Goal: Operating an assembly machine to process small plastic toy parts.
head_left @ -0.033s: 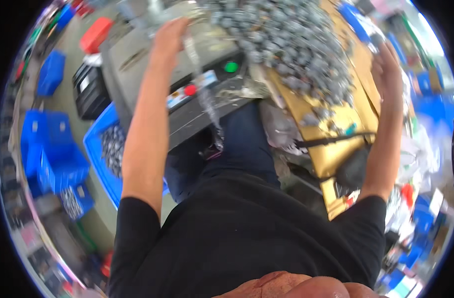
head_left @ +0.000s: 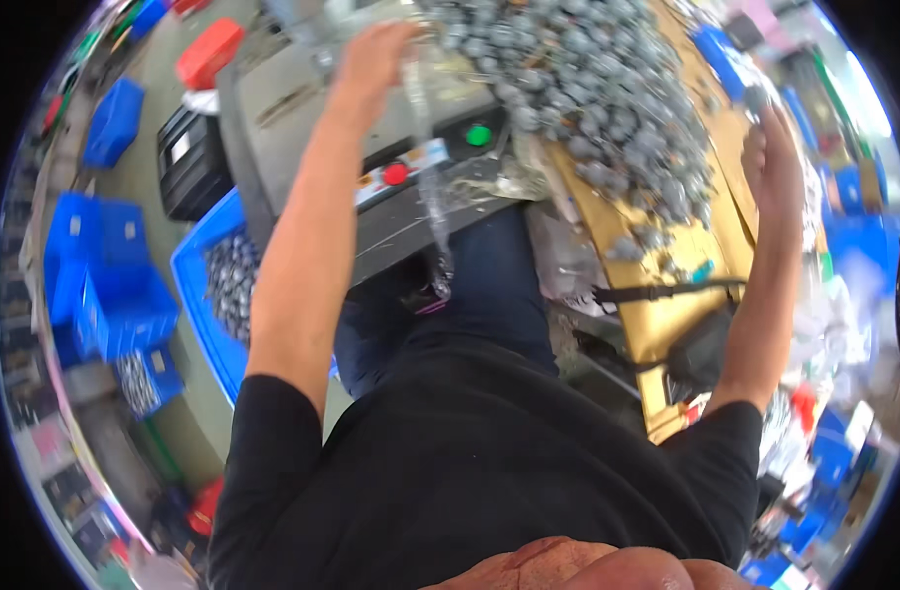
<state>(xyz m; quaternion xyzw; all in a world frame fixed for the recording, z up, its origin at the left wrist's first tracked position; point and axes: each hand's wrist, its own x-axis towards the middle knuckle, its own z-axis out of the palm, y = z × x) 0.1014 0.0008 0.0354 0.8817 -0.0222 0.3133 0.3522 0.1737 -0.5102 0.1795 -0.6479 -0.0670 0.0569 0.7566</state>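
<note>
LEFT HAND (head_left: 373, 65): above machine (head_left: 275, 147), at upper end of clear plastic strip (head_left: 431, 187); grip cannot be determined | STRIP: hangs between red button (head_left: 396, 174) and green button (head_left: 479, 136) | RIGHT HAND (head_left: 773, 152): partly curled, beyond grey parts (head_left: 598, 93); contents cannot be determined

The tan-yellow surface (head_left: 635, 329) carries a broad heap of grey rounded pieces (head_left: 598, 98), thick at the far end and thinning to a few scattered ones nearer. Just beside these lies a small teal piece (head_left: 703, 270); a black strap (head_left: 666, 292) crosses the near part. On the grey-green floor (head_left: 196, 418) stand a black crate (head_left: 189, 167), a red bin (head_left: 210, 55) and blue bins (head_left: 125, 305).
</note>
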